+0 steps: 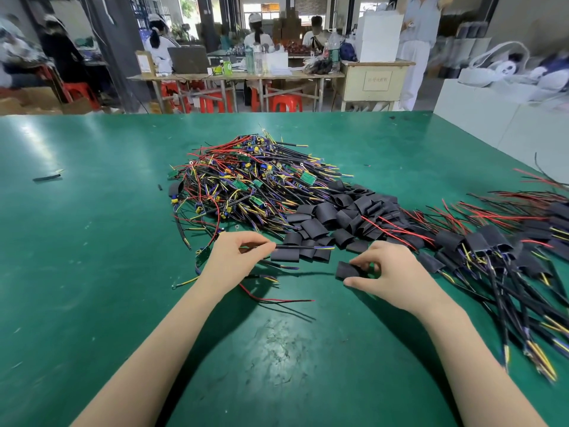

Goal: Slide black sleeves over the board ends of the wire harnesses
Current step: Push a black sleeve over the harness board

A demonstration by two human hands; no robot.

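On the green table (pixel 92 272), just in front of the big wire pile (pixel 246 186), the left hand (pixel 229 260) pinches 1 wire harness (pixel 295 247) while the right hand (pixel 391 272) pinches 1 black sleeve (pixel 347 270).

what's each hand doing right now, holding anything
Left hand: pinching a black cable of one wire harness.
Right hand: fingers curled round a black sleeve on the green table.

Workshop behind my green table (pixel 92 241)
I see red stools (pixel 286 103), a laptop (pixel 188 60), bottles (pixel 334 50), seated workers (pixel 160 41).
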